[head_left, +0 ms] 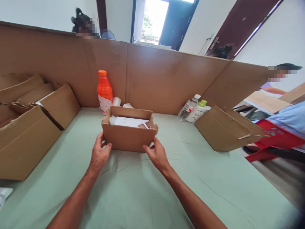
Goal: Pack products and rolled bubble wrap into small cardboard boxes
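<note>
A small open cardboard box [127,136] sits in the middle of the green table [147,190], with white packets [130,121] and a small dark card lying inside. My left hand [98,154] rests at the box's near left corner, thumb and fingers touching its wall. At the near right corner my right hand [156,155] touches the box with curled fingers. Both hands bracket the box from the front without lifting it.
An orange bottle [104,90] stands just behind the box. A clear bottle [188,108] and a white green-capped bottle [197,112] lie at the back right beside a closed carton [226,128]. Open cartons [28,133] fill the left. A cardboard wall [166,79] rings the table; people sit beyond it.
</note>
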